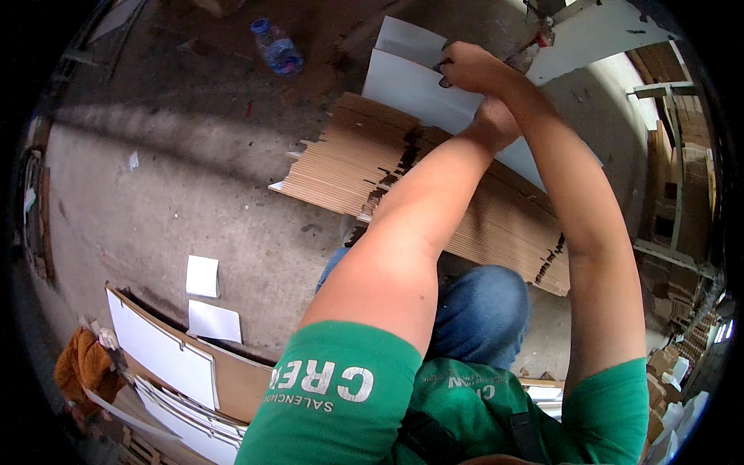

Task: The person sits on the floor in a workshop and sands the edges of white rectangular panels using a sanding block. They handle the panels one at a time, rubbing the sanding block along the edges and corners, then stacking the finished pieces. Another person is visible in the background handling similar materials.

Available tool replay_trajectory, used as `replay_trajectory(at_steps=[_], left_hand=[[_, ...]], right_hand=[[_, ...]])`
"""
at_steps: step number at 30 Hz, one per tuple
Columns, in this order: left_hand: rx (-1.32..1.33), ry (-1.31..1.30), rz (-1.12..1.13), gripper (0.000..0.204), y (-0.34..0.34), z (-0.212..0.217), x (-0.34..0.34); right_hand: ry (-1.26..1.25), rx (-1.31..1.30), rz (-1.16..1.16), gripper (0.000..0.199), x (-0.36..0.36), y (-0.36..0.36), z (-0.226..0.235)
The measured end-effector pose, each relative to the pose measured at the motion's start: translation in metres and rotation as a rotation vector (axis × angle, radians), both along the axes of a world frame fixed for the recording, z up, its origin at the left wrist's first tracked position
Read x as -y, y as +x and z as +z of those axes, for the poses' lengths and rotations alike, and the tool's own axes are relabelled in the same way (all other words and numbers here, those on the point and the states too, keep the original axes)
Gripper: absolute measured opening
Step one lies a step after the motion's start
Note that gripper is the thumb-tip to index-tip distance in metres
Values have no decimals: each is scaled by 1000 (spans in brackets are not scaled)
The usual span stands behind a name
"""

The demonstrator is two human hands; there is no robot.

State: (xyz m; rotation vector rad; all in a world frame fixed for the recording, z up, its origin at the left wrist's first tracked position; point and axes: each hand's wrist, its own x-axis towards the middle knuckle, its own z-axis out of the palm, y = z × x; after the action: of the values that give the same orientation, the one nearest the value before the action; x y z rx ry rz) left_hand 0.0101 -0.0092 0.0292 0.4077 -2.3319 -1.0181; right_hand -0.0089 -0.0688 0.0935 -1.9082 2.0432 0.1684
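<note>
A long row of flat brown cardboard pieces (341, 155) stands packed on edge before me, with dark marks across its top edges. At its far side lean white-faced cardboard sheets (411, 85). My right hand (474, 70) is over the top of these sheets, fingers curled closed round a small dark thing whose kind I cannot make out. Close behind it, my left hand (497, 122) rests against the white face nearer the row. My right forearm covers part of it, and its fingers are hidden.
A clear plastic bottle (277, 50) with a blue cap lies on the concrete floor. White pads (203, 277) lie to the left. More white and brown sheets (163, 341) are stacked at lower left, beside an orange-brown cloth (81, 368). A metal rack (673, 155) stands right.
</note>
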Motion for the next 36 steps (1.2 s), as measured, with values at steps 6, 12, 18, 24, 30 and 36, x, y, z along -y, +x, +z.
replay_trajectory(at_steps=[6, 12, 18, 24, 30, 36], left_hand=[[-196, 13, 170, 33, 1, -8, -4], [667, -392, -114, 29, -10, 6, 9], [-485, 24, 264, 34, -22, -30, -3], [249, -306, 84, 34, -8, -20, 3], [362, -578, 81, 42, -4, -5, 1], [28, -602, 196, 51, -3, -1, 2]], right_hand=[[-134, -112, 90, 23, -31, 22, 27], [-347, -10, -196, 25, -35, -13, 76], [-120, -23, -185, 31, -8, 4, -6], [-53, 509, -99, 21, -60, 7, 61], [-364, 160, -22, 25, -46, -15, 78], [-662, 256, -131, 33, -62, -30, 37]])
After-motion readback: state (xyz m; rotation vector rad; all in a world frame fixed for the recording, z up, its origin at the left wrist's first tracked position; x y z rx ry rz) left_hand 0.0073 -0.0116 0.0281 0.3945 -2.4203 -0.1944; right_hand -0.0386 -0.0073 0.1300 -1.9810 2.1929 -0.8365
